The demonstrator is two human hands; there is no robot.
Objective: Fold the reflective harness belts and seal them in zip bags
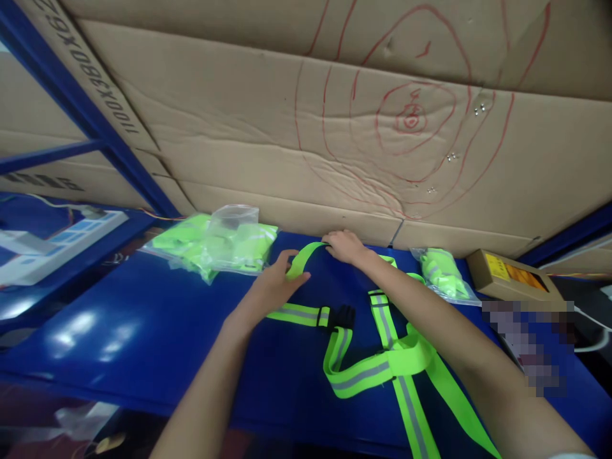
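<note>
L hand point(273, 284) grips green strap point(306, 253) near tabletop's point(143, 325) back edge; R hand point(344, 246) pinches it too. Risk: twist, prob. if slack loops point(362, 377) twd front edge snag on buckle point(343, 317) (they're crossed).

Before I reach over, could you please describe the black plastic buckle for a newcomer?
On the glossy blue table, find the neon-green webbing with a grey stripe. Follow the piece running rightward from beside the person's left hand: the black plastic buckle at its end is chunky, unlike the thin black slider alongside.
</note>
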